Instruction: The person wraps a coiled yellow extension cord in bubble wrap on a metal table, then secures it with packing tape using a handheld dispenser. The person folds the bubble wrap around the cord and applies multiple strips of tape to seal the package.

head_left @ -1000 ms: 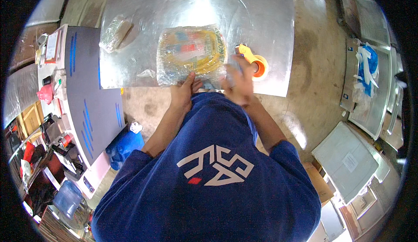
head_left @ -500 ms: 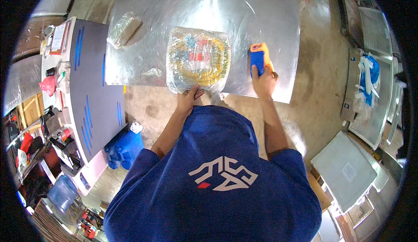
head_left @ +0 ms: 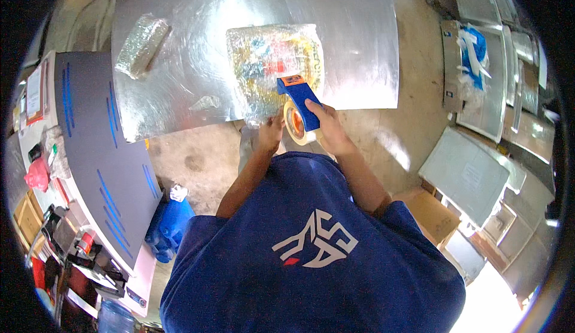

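A squarish bubble-wrapped package (head_left: 254,87), with yellow, red and blue showing through the clear wrap, lies at the near edge of the shiny metal table (head_left: 173,51). My left hand (head_left: 271,134) is closed at the package's near edge; its fingertips are partly hidden. In my right hand (head_left: 332,130) is a blue and orange tape dispenser (head_left: 305,106), held tilted with its orange head over the package. A roll of pale tape (head_left: 292,123) sits in the dispenser, its side facing my left hand.
A smaller bubble-wrapped bundle (head_left: 142,45) and a crumpled scrap of clear wrap (head_left: 205,103) lie on the table's left. A dark grey panel (head_left: 90,135) with blue stripes stands at left, beside blue water jugs (head_left: 171,225). A cardboard box (head_left: 428,213) is at lower right.
My right hand has carried the tape dispenser left from the table's right side to the package's near right corner. My left hand stays at the package's near edge. The whole view has shifted.
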`<state>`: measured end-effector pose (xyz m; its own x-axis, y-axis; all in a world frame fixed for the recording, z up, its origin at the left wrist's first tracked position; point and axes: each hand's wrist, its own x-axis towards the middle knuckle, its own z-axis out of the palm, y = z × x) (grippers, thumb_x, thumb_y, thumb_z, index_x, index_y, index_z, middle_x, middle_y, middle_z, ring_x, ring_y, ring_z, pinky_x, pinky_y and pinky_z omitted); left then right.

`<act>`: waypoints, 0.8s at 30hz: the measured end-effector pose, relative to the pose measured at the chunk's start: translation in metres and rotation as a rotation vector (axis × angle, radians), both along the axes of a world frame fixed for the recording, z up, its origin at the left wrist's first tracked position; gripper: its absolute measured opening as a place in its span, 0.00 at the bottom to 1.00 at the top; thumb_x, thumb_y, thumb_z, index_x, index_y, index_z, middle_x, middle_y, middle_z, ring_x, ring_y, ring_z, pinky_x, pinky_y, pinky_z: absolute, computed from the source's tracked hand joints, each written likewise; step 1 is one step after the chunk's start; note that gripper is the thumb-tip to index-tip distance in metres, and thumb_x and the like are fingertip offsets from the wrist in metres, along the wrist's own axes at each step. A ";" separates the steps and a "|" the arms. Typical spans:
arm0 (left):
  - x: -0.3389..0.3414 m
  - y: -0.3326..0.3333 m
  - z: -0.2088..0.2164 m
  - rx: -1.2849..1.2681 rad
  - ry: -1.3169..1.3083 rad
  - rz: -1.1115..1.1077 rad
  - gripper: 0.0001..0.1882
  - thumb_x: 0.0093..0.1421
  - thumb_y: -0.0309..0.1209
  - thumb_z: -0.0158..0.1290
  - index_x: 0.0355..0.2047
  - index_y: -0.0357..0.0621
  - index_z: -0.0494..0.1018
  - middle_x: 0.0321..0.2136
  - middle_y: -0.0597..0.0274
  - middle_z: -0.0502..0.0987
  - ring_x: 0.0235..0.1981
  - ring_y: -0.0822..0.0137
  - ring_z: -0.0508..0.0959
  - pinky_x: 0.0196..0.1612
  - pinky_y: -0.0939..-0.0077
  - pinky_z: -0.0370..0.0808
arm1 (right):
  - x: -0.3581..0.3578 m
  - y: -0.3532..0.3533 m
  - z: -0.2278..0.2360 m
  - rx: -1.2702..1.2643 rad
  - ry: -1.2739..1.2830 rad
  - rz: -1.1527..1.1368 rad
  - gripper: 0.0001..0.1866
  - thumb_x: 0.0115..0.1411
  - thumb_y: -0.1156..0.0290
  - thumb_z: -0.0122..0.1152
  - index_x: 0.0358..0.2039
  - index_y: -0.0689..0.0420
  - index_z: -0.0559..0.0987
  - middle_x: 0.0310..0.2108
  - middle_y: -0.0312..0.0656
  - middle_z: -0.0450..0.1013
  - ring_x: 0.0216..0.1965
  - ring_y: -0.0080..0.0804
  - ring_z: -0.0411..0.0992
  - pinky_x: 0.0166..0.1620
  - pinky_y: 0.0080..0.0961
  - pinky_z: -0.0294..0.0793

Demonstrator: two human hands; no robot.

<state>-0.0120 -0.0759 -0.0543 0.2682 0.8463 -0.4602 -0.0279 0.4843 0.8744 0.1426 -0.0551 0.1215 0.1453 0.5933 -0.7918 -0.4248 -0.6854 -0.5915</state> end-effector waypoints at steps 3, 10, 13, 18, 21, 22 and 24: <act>-0.006 0.006 0.010 0.014 0.101 -0.134 0.24 0.72 0.41 0.52 0.61 0.39 0.72 0.47 0.56 0.81 0.47 0.63 0.81 0.50 0.64 0.78 | -0.003 -0.012 -0.014 -0.005 -0.026 0.013 0.24 0.68 0.57 0.62 0.52 0.67 0.77 0.41 0.40 0.79 0.38 0.25 0.78 0.43 0.24 0.79; -0.012 0.007 0.009 0.096 0.047 -0.148 0.20 0.73 0.40 0.51 0.57 0.39 0.75 0.48 0.58 0.81 0.46 0.66 0.80 0.50 0.71 0.75 | -0.014 0.004 -0.001 -0.083 0.127 -0.027 0.23 0.69 0.53 0.59 0.39 0.65 0.78 0.27 0.48 0.78 0.22 0.38 0.79 0.24 0.32 0.81; -0.004 0.017 0.039 -0.241 -0.140 0.046 0.19 0.72 0.38 0.52 0.56 0.37 0.74 0.49 0.58 0.80 0.47 0.67 0.79 0.51 0.71 0.75 | -0.017 0.003 -0.003 -0.164 0.209 -0.065 0.23 0.69 0.53 0.57 0.46 0.65 0.75 0.29 0.50 0.77 0.24 0.43 0.80 0.28 0.39 0.84; 0.002 0.021 0.049 -0.278 -0.230 0.116 0.17 0.69 0.30 0.56 0.55 0.37 0.74 0.49 0.57 0.80 0.48 0.65 0.79 0.52 0.70 0.75 | -0.016 -0.008 -0.004 -0.213 0.278 -0.130 0.23 0.69 0.52 0.57 0.48 0.62 0.74 0.31 0.49 0.77 0.26 0.45 0.80 0.31 0.43 0.86; 0.005 0.018 0.051 -0.180 -0.251 0.116 0.16 0.68 0.28 0.57 0.55 0.36 0.74 0.49 0.57 0.79 0.48 0.64 0.79 0.53 0.69 0.75 | -0.020 -0.020 -0.009 -0.220 0.254 -0.149 0.23 0.70 0.51 0.56 0.48 0.61 0.75 0.31 0.48 0.77 0.26 0.43 0.80 0.32 0.42 0.86; 0.007 0.014 0.045 -0.129 -0.272 0.120 0.16 0.68 0.27 0.57 0.54 0.36 0.74 0.49 0.57 0.79 0.48 0.64 0.79 0.53 0.68 0.75 | -0.016 -0.027 -0.012 -0.192 0.253 -0.124 0.23 0.70 0.51 0.56 0.48 0.61 0.75 0.31 0.47 0.78 0.26 0.42 0.80 0.32 0.41 0.85; 0.007 0.009 0.022 -0.158 -0.310 0.139 0.15 0.67 0.24 0.56 0.53 0.33 0.73 0.47 0.56 0.79 0.46 0.64 0.79 0.50 0.70 0.78 | -0.017 -0.040 -0.024 -0.145 0.256 -0.105 0.23 0.70 0.51 0.56 0.47 0.60 0.76 0.30 0.47 0.78 0.26 0.41 0.80 0.31 0.39 0.85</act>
<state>-0.0050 -0.0665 -0.0321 0.3032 0.8095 -0.5027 -0.3545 0.5855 0.7290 0.1258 -0.0954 0.0972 -0.0151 0.4633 -0.8861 -0.6205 -0.6992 -0.3551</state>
